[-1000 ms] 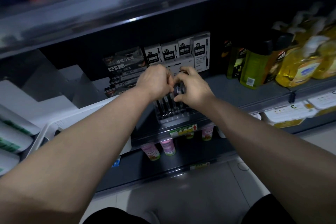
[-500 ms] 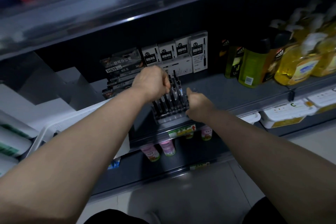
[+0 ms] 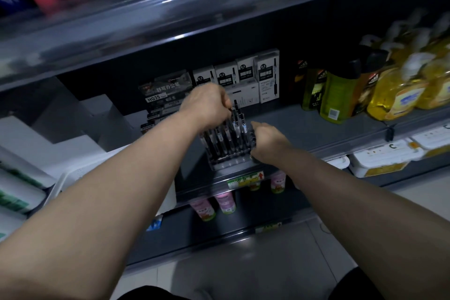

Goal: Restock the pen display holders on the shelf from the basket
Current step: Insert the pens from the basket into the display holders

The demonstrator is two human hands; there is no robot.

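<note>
left hand (image 3: 207, 105): fingers buried among the pens (image 3: 235, 126) (grip unreadable). right hand (image 3: 267, 143): fingertips hidden behind the pen holder (image 3: 229, 163) edge. basket (image 3: 67, 178) mostly covered by the left forearm. top shelf (image 3: 170, 14) blurred.

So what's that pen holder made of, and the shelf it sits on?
The pen holder looks like clear glossy plastic: its front lip shows the shelf through it. The shelf looks like grey painted metal, smooth with a soft sheen, though dim light leaves that open.

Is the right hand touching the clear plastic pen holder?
Touching. The head view shows the right hand gripping the right edge of the clear plastic pen holder, fingers curled round it.
</note>
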